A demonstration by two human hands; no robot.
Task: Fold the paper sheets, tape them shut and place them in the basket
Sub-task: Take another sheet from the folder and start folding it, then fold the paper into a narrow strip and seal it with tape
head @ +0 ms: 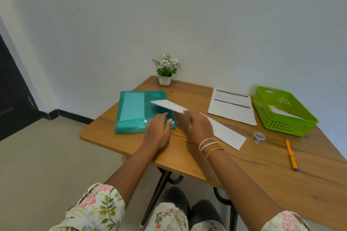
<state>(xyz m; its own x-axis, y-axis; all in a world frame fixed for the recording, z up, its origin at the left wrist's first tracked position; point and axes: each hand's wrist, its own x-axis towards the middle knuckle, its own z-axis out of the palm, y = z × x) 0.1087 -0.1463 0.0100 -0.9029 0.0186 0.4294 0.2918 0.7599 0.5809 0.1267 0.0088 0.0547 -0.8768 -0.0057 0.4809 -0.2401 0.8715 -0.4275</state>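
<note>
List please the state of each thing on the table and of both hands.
Teal folder: closed, flat, left hand resting on it.
Right hand: holds a white paper sheet, raised, blurred.
Folded paper: flat on table.
Printed sheet: unfolded, flat.
Green basket: holds one paper.
Tape roll: untouched.
Orange pen: lying, capped end unclear.

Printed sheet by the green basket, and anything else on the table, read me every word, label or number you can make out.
Printed sheet: dark header bars and lines of text, too small and blurred to read.
Tape roll: faint pattern, no legible text.
Teal folder, basket, pen, plant pot: no text visible.
</note>
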